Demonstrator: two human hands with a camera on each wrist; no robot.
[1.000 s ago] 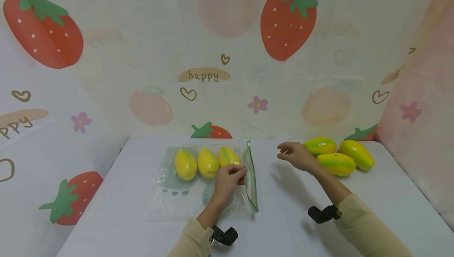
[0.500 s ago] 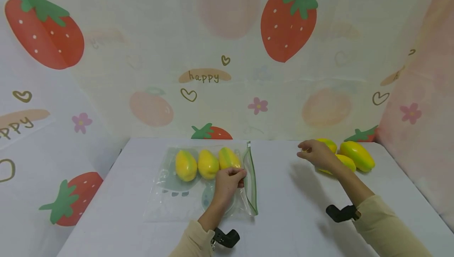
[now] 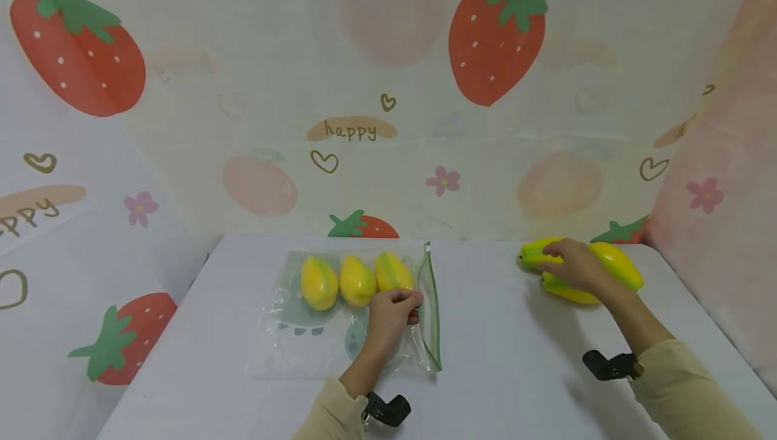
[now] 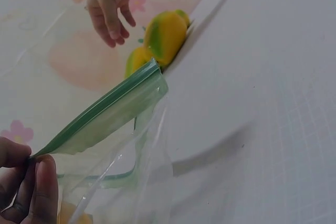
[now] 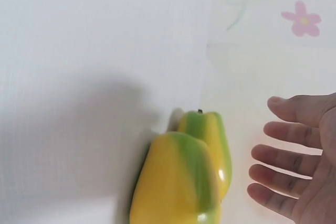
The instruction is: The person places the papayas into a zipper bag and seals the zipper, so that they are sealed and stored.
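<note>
Toward the far left corner of the table (image 3: pixel 492 372), a clear zip bag (image 3: pixel 288 305) is holding three yellow-green fruits (image 3: pixel 358 281); the left hand (image 3: pixel 387 322) is pinching its green mouth (image 4: pixel 107 96). By the far right corner, the right hand (image 3: pixel 579 268) is hovering, fingers (image 5: pixel 286 159) extended, near three more fruits (image 3: pixel 622 268).

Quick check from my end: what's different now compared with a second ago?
The right hand has moved to the right in the head view, from beside the loose papayas to over them. Nothing was taken hold of or let go; its fingers are spread.

Unchanged: the left hand pinches the zip bag near its opening, with three bagged papayas inside.
</note>
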